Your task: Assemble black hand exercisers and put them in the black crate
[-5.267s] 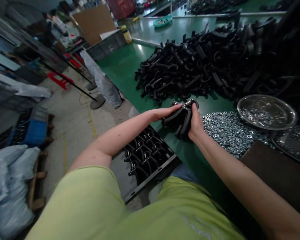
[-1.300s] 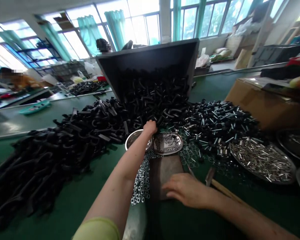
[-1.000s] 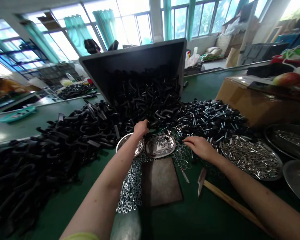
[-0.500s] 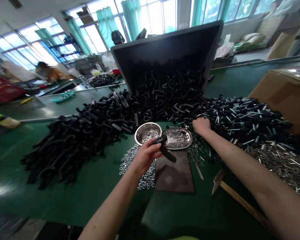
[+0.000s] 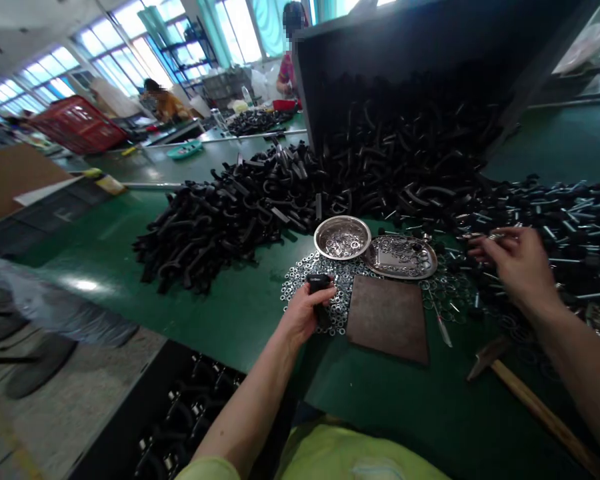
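My left hand is wrapped round a black plastic part, held above the scattered nuts left of a brown square plate. Over the right side, my right hand pinches a small metal piece, near the heap of black-headed bolts. Between the hands lie a round steel bowl of small metal parts and an oval steel tray with rings and clips.
A hammer and a thin tool lie at the right. Behind are piled black parts and a big tipped dark bin. Two people are farther back. Black parts fill a container below the table edge.
The view has swung left. My right hand has lifted off the pile with a small metal piece. My left hand has turned the black part more upright and moved it off the plate's side.
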Action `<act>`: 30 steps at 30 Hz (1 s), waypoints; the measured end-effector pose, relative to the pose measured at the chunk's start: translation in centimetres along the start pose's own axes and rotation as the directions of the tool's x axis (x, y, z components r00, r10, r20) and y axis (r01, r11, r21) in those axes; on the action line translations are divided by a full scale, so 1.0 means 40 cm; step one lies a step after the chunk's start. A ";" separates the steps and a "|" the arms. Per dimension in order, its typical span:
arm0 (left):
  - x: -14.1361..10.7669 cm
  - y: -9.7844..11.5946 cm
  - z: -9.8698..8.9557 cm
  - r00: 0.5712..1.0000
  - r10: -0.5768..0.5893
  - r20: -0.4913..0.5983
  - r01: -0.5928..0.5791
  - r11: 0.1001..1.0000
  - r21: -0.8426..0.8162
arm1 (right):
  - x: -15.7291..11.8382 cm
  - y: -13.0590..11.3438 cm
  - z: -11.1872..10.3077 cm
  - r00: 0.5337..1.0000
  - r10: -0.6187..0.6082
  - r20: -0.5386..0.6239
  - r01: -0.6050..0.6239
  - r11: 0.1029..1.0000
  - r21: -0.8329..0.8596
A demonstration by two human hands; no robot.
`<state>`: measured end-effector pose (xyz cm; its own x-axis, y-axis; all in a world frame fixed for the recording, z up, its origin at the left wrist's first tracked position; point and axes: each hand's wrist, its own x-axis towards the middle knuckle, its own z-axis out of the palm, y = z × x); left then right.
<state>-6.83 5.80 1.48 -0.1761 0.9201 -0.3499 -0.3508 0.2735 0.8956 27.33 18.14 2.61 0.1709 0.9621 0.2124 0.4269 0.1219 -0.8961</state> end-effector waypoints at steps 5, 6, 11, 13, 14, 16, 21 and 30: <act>0.057 0.013 -0.129 0.911 0.378 -0.168 -0.168 0.709 0.685 | -0.182 -0.052 -0.014 0.951 0.283 0.123 -0.300 0.941 0.154; 0.071 0.016 -0.139 0.901 0.414 -0.126 -0.149 0.571 0.808 | -0.215 -0.057 -0.004 0.936 0.316 0.157 -0.338 0.932 0.135; 0.116 0.005 -0.109 0.928 0.354 0.117 -0.127 0.006 0.992 | -0.336 -0.060 0.076 0.891 0.259 0.373 -0.316 0.943 0.102; 0.121 -0.003 -0.092 0.932 0.339 0.127 -0.126 -0.026 0.992 | -0.363 -0.057 0.105 0.879 0.209 0.428 -0.278 0.955 0.105; 0.121 -0.004 -0.088 0.933 0.334 0.133 -0.127 -0.040 0.991 | -0.373 -0.056 0.116 0.873 0.195 0.446 -0.269 0.957 0.109; 0.119 0.000 -0.089 0.932 0.330 0.147 -0.136 -0.057 0.989 | -0.386 -0.057 0.130 0.869 0.186 0.459 -0.267 0.957 0.116; 0.092 0.036 -0.093 0.910 0.401 0.105 -0.180 0.154 0.972 | -0.390 -0.083 0.134 0.883 0.150 0.445 -0.245 0.956 0.163; -0.091 -0.020 0.074 0.994 -0.063 0.091 0.061 0.998 0.027 | -0.419 -0.173 0.143 0.829 0.046 0.558 -0.328 0.847 0.418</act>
<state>-3.18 3.07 2.85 -0.0689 0.9226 -0.3796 -0.3358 0.3368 0.8797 16.45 2.56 3.03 -0.3346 0.9388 -0.0825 -0.0659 -0.1106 -0.9917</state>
